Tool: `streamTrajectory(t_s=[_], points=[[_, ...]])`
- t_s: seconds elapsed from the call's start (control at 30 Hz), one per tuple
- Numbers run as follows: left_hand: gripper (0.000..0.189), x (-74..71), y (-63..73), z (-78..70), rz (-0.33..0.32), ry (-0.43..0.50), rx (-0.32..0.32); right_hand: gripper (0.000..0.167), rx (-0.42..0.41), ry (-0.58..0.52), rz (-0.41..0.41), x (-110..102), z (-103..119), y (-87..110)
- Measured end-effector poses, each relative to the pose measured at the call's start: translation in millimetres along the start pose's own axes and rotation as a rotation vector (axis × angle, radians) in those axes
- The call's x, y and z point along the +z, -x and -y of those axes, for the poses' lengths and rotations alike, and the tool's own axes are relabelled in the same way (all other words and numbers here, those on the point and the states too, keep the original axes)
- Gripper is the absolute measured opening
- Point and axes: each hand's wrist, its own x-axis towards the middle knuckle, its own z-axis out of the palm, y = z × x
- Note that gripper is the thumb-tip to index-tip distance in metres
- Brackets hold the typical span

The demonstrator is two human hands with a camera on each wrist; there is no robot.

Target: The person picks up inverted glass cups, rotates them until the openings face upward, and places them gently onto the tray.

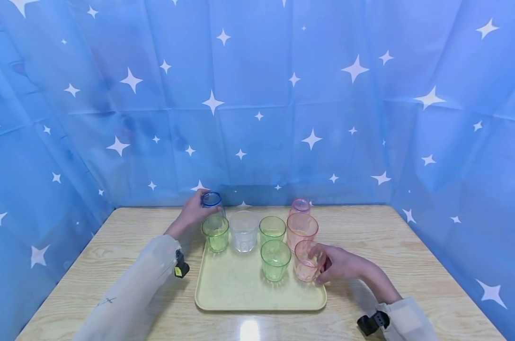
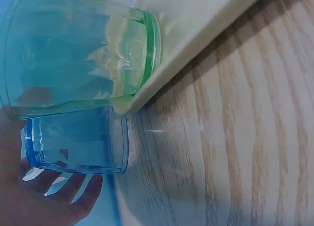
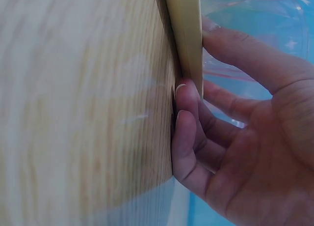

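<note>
At the back left my left hand [image 1: 193, 211] grips a blue glass [image 1: 211, 201] near its rim, thumb on one side and fingers on the other. In the left wrist view this blue glass [image 2: 81, 142] stands past the tray's edge, beside a green glass [image 2: 73, 59]. My right hand [image 1: 344, 265] holds a pink glass [image 1: 304, 267] at the tray's front right, with fingers showing through its wall. In the right wrist view the thumb and one finger reach the pink glass [image 3: 255, 39], while other fingers curl against the tray's edge.
A cream tray [image 1: 227, 291] lies on the wooden table [image 1: 125, 246]. It bears a clear glass [image 1: 244, 232], several green glasses [image 1: 275, 265] and a larger pink glass [image 1: 297, 227]. Another pink glass [image 1: 300, 205] stands behind. A starry blue curtain [image 1: 257, 132] surrounds the table.
</note>
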Motion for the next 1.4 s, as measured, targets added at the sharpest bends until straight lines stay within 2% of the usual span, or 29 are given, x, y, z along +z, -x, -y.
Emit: streamTrajectory(t_s=[0.27, 0.6, 1.17, 1.4], points=[[0.075, -2.5, 2.4, 0.4, -0.021, 0.026, 0.012, 0.061, -0.002, 0.008, -0.004, 0, -1, -0.1], [0.083, -7.7, 9.3, 3.6, -0.102, 0.076, 0.011, 0.06, 0.013, 0.023, -0.005, 0, 0, -0.7], [0.079, -13.5, 29.4, 5.2, -0.315, 0.167, -0.009, 0.06, 0.006, 0.012, -0.005, 0, 0, -0.4], [0.08, -15.5, 36.2, 4.0, -0.392, 0.173, 0.026, 0.062, 0.01, 0.014, -0.012, 1, 0, -0.3]])
